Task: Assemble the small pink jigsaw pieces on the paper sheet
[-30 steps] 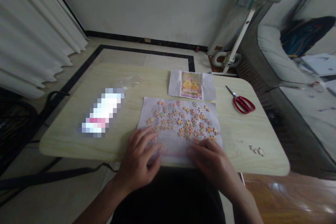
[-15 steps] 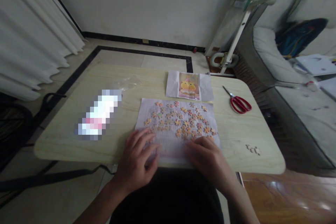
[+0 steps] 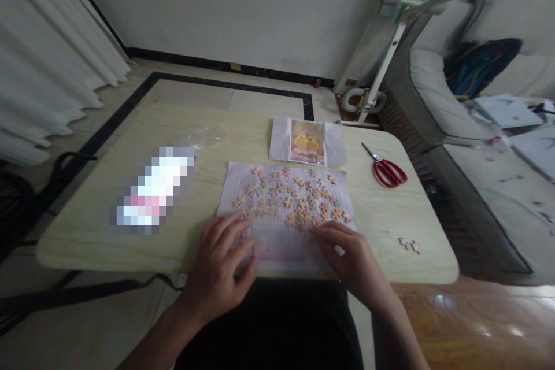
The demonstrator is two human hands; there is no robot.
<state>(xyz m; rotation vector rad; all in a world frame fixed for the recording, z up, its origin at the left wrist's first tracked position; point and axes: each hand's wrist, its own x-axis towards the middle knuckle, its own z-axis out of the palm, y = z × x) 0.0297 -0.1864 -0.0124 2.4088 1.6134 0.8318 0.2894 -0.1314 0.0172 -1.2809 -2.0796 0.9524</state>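
Many small jigsaw pieces [image 3: 288,203], orange, pink and greenish, lie loose on a printed white sheet [image 3: 277,245] at the table's near edge. My left hand [image 3: 225,251] rests on the sheet's left side, fingers spread, close to the lower left pieces. At the lower right of the pieces is my right hand [image 3: 347,251], its fingers drawn together and their tips by the nearest pieces. A small whitish patch shows beside its thumb; what these fingers hold, if anything, is hidden. Behind the sheet lies a picture card [image 3: 307,141] with a yellow cartoon figure.
Red-handled scissors [image 3: 390,173] lie to the right, pointing away. A few wooden-looking pieces [image 3: 410,245] sit near the right front corner of the table [image 3: 108,133]. On the left are a blurred-out object [image 3: 158,188] and a clear plastic bag [image 3: 206,137]. A grey sofa stands at right.
The whole view has shifted slightly, so the table appears further left. My right hand's fingertips have moved up toward the nearest pieces. My left hand stays in place on the sheet.
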